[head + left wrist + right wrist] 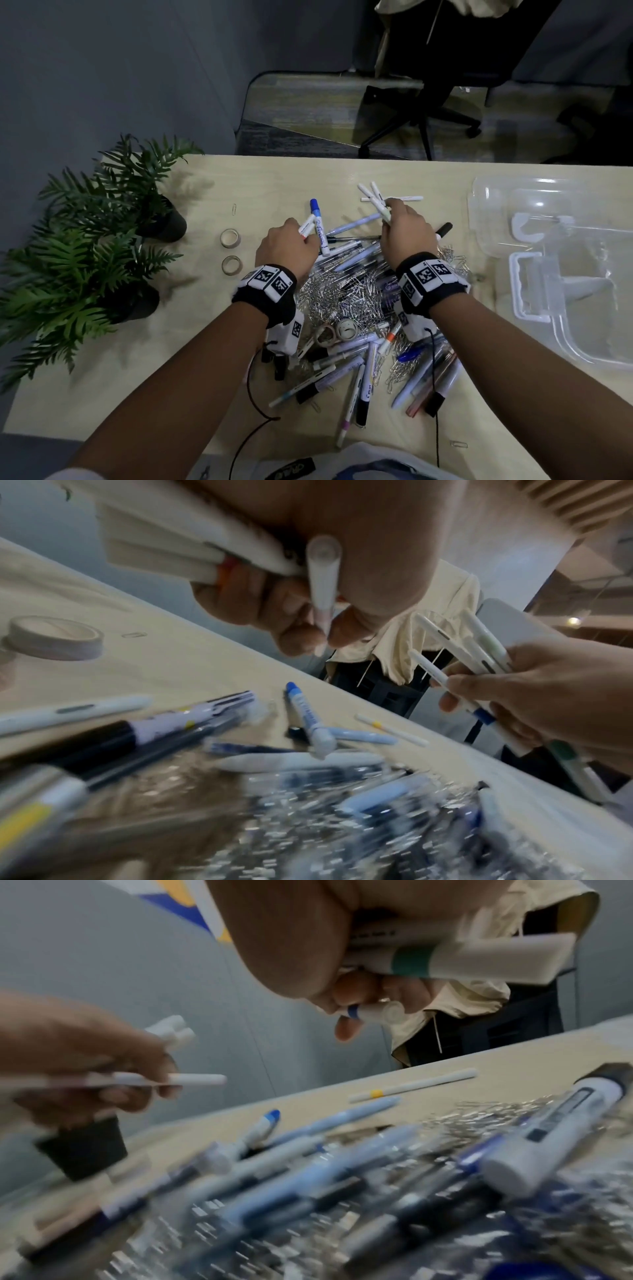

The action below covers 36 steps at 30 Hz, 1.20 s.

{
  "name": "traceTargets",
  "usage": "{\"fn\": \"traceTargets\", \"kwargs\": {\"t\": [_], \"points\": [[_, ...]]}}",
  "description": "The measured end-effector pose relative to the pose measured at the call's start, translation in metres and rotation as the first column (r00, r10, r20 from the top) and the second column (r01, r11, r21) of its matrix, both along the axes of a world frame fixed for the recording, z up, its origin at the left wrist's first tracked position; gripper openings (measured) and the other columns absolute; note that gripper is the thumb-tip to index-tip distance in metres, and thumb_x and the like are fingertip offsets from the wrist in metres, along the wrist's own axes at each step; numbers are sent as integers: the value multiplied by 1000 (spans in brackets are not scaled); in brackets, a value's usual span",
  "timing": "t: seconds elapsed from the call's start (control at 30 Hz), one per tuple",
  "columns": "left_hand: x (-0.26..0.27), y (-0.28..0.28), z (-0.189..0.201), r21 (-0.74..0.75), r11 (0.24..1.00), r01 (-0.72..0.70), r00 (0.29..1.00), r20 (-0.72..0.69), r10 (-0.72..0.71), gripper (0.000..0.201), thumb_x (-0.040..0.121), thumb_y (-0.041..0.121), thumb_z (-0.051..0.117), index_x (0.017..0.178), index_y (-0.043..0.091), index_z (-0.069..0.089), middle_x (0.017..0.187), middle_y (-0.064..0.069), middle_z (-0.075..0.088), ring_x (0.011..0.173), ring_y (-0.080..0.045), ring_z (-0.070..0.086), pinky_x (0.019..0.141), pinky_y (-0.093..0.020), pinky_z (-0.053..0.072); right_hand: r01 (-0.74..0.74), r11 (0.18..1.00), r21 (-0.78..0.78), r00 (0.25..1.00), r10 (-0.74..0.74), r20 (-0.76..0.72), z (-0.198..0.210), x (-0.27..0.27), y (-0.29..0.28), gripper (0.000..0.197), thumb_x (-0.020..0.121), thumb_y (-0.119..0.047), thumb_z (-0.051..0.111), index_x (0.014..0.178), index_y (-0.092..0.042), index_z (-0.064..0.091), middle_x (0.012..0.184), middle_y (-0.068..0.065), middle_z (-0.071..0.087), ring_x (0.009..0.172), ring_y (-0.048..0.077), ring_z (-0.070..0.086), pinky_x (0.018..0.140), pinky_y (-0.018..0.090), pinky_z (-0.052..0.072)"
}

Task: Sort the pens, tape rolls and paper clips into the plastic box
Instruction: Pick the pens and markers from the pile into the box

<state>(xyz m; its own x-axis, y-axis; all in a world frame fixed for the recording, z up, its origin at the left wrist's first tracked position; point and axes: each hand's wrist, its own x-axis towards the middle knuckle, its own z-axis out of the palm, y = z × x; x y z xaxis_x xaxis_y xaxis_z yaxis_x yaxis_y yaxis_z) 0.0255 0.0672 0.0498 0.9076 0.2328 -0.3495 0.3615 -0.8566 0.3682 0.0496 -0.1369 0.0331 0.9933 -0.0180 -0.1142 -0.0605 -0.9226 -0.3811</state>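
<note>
A heap of pens (346,253) and silver paper clips (342,298) lies mid-table. My left hand (299,236) grips a few white pens (212,558) above the heap's far left side and pinches one more (322,588) between thumb and fingers. Over the heap's far right side, my right hand (394,214) holds a fanned bundle of white pens (375,198), one with a green band (445,958). Beside the left hand lies a blue-capped marker (318,229). Two tape rolls (230,237) (232,265) sit to the left, others (346,329) in the heap. The clear plastic box (555,267) stands open at the right.
Two potted ferns (102,240) stand at the table's left edge. A single paper clip (234,209) lies near the tape rolls, another (459,444) by the near edge. An office chair (428,102) stands beyond the table. A white pen with a yellow band (411,1088) lies apart from the heap.
</note>
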Motion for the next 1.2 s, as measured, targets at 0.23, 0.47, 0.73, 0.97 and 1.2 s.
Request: {"fn": "traceTargets", "kwargs": {"t": [0.23,0.47,0.73,0.97,1.2], "points": [[5,-54,26,-517,852,-76,997,-42,63,31,93,33,52,78,11,68,77,-13,65,74,-30,61,66,-35,45,101,950,297,995,-90,-50,29,-17,-17,20,101,-22,49,107,-8,62,84,6,70,75,27,62,69,37,52],[0,-150,71,-876,416,-246,965,-260,24,31,102,28,48,87,6,62,56,1,40,44,-15,39,45,-24,36,349,637,688,937,-236,-258,79,-51,-95,21,106,-21,40,112,-8,54,78,2,65,52,21,65,45,31,49],[-21,-285,104,-862,474,-178,953,-271,-134,21,100,21,54,104,1,60,68,-8,50,45,-19,52,44,-25,44,475,434,766,870,-365,-332,109,-92,-234,15,106,-22,40,98,-20,53,96,8,68,61,25,70,57,36,54],[-39,-388,120,-836,524,-164,920,-321,-224,8,97,3,44,99,5,52,78,-12,56,54,-19,59,48,-23,52,563,398,724,786,-528,-321,116,-133,-338,16,105,-19,42,103,-13,57,91,8,68,61,22,67,51,32,52],[-51,-460,119,-829,537,-157,880,-364,-305,16,98,1,46,114,1,49,92,-16,65,72,-28,70,66,-44,61,640,481,599,749,-563,-348,105,-147,-393,19,103,-17,43,103,-8,60,91,11,71,64,23,71,53,34,54]]}}
